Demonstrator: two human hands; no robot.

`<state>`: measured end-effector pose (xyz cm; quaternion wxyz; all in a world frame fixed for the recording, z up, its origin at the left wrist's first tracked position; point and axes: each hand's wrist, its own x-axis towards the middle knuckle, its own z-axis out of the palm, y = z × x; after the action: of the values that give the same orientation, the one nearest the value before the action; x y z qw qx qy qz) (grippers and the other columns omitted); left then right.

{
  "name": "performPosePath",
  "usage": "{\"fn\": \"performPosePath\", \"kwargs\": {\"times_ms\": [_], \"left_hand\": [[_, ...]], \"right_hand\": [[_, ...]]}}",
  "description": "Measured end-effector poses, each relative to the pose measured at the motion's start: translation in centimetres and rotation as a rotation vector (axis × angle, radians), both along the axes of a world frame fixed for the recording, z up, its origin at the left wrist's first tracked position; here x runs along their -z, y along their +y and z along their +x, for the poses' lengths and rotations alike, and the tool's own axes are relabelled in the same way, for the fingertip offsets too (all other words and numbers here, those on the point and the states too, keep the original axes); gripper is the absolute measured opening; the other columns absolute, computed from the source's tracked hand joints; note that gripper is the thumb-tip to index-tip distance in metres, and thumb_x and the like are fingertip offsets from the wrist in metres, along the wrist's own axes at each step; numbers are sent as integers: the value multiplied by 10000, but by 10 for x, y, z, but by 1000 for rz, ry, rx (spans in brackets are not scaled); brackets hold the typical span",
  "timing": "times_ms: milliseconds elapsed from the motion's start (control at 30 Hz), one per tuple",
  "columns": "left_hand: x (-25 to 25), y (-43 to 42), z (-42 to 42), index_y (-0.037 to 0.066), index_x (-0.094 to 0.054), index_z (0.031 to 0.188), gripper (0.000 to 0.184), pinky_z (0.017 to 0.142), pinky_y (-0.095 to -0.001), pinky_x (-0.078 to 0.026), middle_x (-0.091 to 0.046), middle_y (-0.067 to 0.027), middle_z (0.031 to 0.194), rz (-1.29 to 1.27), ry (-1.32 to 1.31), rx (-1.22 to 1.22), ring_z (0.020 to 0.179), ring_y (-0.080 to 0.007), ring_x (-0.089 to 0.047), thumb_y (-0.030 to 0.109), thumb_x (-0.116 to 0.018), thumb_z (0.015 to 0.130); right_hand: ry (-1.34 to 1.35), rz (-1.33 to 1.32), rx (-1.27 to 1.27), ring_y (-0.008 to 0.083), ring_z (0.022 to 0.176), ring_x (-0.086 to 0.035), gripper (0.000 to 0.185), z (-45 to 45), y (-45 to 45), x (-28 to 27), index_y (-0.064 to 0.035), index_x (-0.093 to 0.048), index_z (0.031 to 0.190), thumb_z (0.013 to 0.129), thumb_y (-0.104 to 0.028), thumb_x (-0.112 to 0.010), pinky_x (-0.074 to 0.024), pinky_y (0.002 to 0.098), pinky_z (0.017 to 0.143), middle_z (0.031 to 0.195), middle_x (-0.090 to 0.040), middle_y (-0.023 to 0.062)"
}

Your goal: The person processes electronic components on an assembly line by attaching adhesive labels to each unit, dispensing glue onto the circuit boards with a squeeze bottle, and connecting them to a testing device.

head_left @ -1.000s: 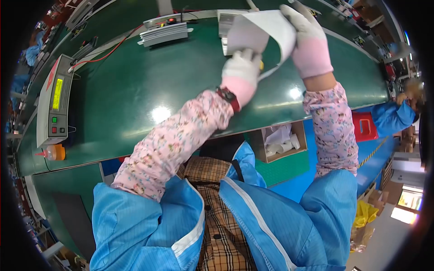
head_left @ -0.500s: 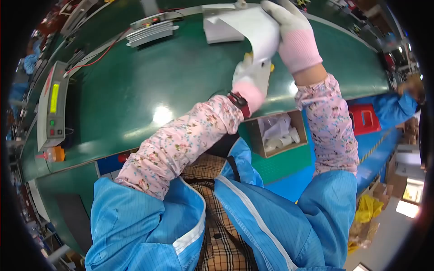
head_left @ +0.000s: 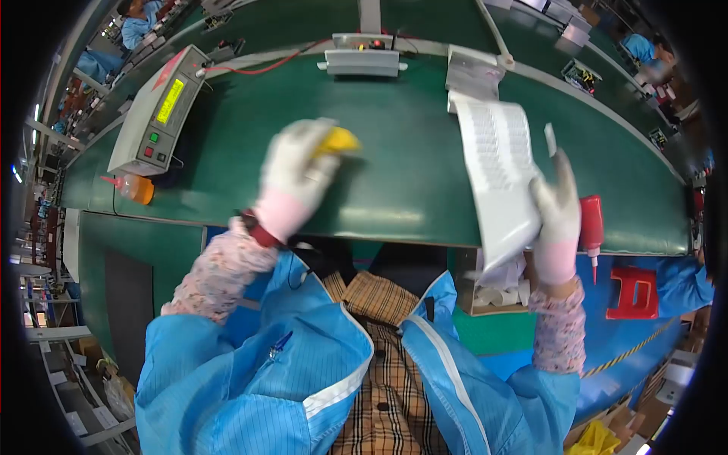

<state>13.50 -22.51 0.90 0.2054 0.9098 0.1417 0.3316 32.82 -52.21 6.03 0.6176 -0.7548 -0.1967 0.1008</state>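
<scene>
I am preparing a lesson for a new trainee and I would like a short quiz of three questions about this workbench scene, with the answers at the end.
1. Choose one. What colour is the object held in the person's left hand?
A) red
B) yellow
C) blue

2. True or false? The right hand is nearer to the printed white sheet than the left hand is.

3. Fill in the blank. The body of the bottle beside the grey device looks ______ in colour.

Key
1. B
2. True
3. orange
</scene>
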Motion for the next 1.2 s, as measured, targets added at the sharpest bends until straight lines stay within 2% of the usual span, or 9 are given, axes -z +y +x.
{"fn": "performPosePath", "kwargs": {"times_ms": [67,133,367,500,533,700,833,1000,1200], "left_hand": [[12,76,-26,119,-607,1346,524,985,-409,-490,-580,-150,1341,171,93,-341,1149,-351,-582,75,-683,829],[35,147,-54,123,-586,1369,535,988,-408,-492,-563,-150,1374,287,159,-517,1158,-356,-587,100,-679,842],[107,240,-94,130,-549,1399,514,1014,-420,-483,-545,-133,1428,298,178,-588,1191,-384,-577,192,-661,901],[102,232,-84,124,-569,1374,472,1031,-452,-468,-549,-135,1426,340,349,-681,1206,-388,-564,258,-641,927],[100,227,-82,124,-569,1374,472,1031,-452,-468,-549,-135,1426,336,343,-694,1206,-388,-564,258,-641,927],[84,207,-79,97,-588,1360,453,1026,-447,-472,-549,-156,1427,347,99,-712,1229,-391,-556,300,-621,957],[73,209,-88,120,-627,1297,423,1029,-448,-442,-556,-150,1405,144,374,-768,1221,-382,-545,356,-604,947],[86,218,-90,101,-606,1350,464,1009,-451,-461,-529,-171,1444,249,387,-830,1256,-389,-530,359,-601,965],[82,199,-79,101,-588,1372,509,1053,-494,-414,-518,-176,1453,396,422,-779,1287,-399,-500,400,-599,960]], "right_hand": [[81,-33,-19,309,1305,-531,728,-11,-11,26,69,-278,1559,944,-121,-619,-430,344,1087,1538,-388,303],[139,-105,-33,312,1301,-537,761,-21,-21,48,42,-275,1570,923,-116,-644,-440,341,1073,1502,-442,286],[41,-591,74,326,1245,-586,856,-53,-27,33,-25,-271,1592,861,-112,-707,-483,342,1010,1348,-606,241],[-1025,-658,-49,336,1229,-603,863,-48,-43,91,-24,-279,1586,845,-112,-713,-484,354,1014,1295,-646,223],[-1037,-652,-56,336,1229,-603,863,-50,-43,96,-24,-279,1586,845,-112,-713,-484,354,1014,1295,-646,223],[-901,-471,-124,334,1246,-592,802,-62,-40,112,-23,-297,1574,884,-120,-692,-472,377,1040,1342,-616,224],[-481,-153,29,339,1239,-600,684,-62,-39,118,14,-334,1532,936,-116,-643,-433,390,1097,1324,-635,224],[-312,-29,155,311,1285,-567,615,-48,-13,80,-3,-346,1539,976,-63,-585,-428,362,1090,1359,-596,237],[-321,47,215,281,1225,-592,499,5,0,94,14,-425,1475,992,-24,-546,-443,342,1061,1341,-605,225]]}}
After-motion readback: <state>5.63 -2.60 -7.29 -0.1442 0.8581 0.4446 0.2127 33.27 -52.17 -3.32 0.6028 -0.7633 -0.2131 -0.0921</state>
